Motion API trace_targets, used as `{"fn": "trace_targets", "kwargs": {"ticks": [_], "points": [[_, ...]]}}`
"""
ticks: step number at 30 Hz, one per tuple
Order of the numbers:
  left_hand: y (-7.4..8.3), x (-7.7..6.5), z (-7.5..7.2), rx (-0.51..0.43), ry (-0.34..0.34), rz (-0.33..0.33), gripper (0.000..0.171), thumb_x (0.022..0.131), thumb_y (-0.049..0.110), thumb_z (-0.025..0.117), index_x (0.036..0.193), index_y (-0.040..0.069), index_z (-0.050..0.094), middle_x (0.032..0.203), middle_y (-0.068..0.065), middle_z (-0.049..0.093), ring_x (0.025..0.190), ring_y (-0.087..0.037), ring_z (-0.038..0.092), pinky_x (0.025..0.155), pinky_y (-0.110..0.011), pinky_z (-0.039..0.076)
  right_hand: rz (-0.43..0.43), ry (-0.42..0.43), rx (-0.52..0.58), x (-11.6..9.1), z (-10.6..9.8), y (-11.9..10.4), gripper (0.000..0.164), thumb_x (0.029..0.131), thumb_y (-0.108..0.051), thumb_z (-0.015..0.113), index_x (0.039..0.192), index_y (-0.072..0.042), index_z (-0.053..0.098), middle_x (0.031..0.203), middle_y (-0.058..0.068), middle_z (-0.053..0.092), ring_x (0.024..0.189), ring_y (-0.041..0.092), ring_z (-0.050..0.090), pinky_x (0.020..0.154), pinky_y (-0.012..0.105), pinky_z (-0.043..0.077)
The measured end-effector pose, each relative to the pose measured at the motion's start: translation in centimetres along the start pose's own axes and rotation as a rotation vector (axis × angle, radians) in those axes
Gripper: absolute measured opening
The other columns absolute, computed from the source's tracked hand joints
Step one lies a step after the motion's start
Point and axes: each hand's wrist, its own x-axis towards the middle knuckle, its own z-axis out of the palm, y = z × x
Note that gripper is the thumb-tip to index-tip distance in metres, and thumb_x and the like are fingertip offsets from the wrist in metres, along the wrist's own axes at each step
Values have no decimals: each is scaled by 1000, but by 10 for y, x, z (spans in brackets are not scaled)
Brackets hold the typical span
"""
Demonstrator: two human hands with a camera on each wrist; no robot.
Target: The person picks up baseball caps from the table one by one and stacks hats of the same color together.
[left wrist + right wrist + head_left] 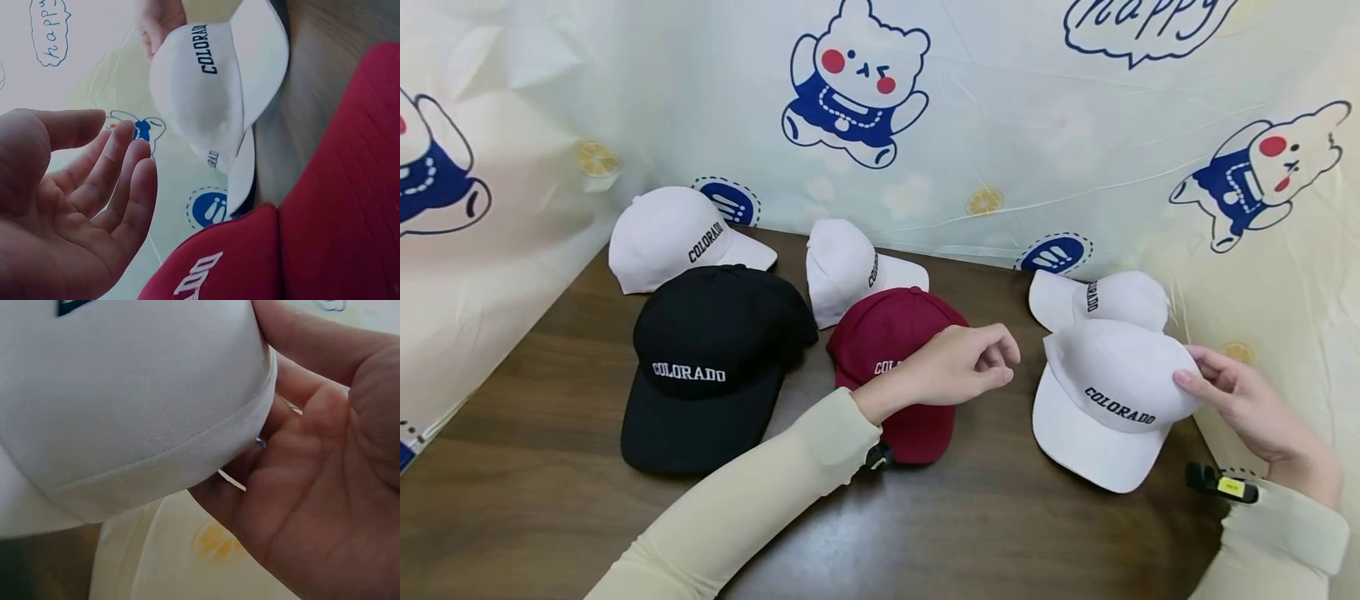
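- Pale backdrop [970,108], printed with cartoon bears, is hung around a dark wooden table [925,533]; clock directions are taken from the head view's centre.
- Between 3 and 4 o'clock, a white "COLORADO" baseball cap [1120,375] is gripped at the crown's right-hand edge by the right hand [1255,408], thumb outside. Whether its brim is touching the table cannot be told.
- Nothing is held by the left hand [951,367], which is poised near 4 o'clock with relaxed, loosely bent fingers, partly over a burgundy cap [891,333].
- The held cap's brim is pointed toward 7 o'clock, its long axis running up to 1 o'clock.
- It should be found light and unlikely to slip, with a soft crown easily dented and a stiffer brim; it is best held by the crown's lower edge or the brim.
- At 3 o'clock, another white cap [1131,296] is partly hidden behind it.
- Between 8 and 9 o'clock, a black cap [707,342] is seen, brim toward 7 o'clock.
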Motion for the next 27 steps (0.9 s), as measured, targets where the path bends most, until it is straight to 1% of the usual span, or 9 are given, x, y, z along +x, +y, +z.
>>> {"fn": "trace_targets", "kwargs": {"ticks": [3,7,9,12,15,18,20,24,27], "points": [[0,6,3,-48,18,-19,19,96,20,63,114,17,58,97,10,66,84,1,61,78,-13,47,-51,-52,0,10,3,-14,32,100,6,41,130,4,51,114,-8,65,102,1,58,86,11,42],[-2,14,8,-117,51,-37,25,96,19,63,119,15,56,105,6,66,89,0,62,81,-14,48,-67,-95,-20,23,12,-30,31,101,5,40,130,7,50,119,-6,61,107,4,54,88,12,40],[-4,18,11,-137,65,-48,30,96,20,63,124,12,54,113,2,65,94,-3,62,83,-14,48,-70,-121,6,29,17,-36,31,101,5,40,131,8,50,121,-5,61,109,4,53,89,13,40],[-7,25,12,-138,86,-58,39,96,20,63,131,9,50,126,-3,60,107,-12,60,87,-16,48,-75,-167,50,36,24,-41,31,101,5,40,131,8,50,123,-4,61,109,5,53,89,14,41],[-11,32,13,-100,96,-68,47,96,23,63,138,9,46,135,-5,54,120,-18,54,95,-20,45,-78,-210,92,39,28,-44,31,102,5,38,130,9,49,123,-2,61,108,6,54,88,16,43],[-13,38,13,-75,81,-81,53,96,28,63,142,11,42,141,-4,51,128,-16,48,102,-24,41,-79,-243,124,41,30,-44,31,103,3,35,130,9,48,123,-1,60,109,7,55,89,16,44],[-14,42,13,-88,58,-91,56,96,31,62,144,13,40,142,-2,51,130,-12,46,104,-25,40,-82,-261,152,42,31,-45,30,103,3,34,130,9,47,122,1,59,109,7,54,90,17,44],[-14,47,12,-143,4,-110,60,95,38,62,146,18,38,139,1,53,125,-8,49,100,-26,44,-112,-308,199,47,34,-47,30,104,4,30,130,10,44,122,5,56,110,11,53,92,18,44],[-13,50,11,-185,-26,-118,59,94,41,63,144,20,41,133,2,54,118,-8,50,94,-26,47,-126,-332,215,50,37,-47,30,104,4,29,129,12,43,121,7,55,110,12,52,92,19,44]]}}
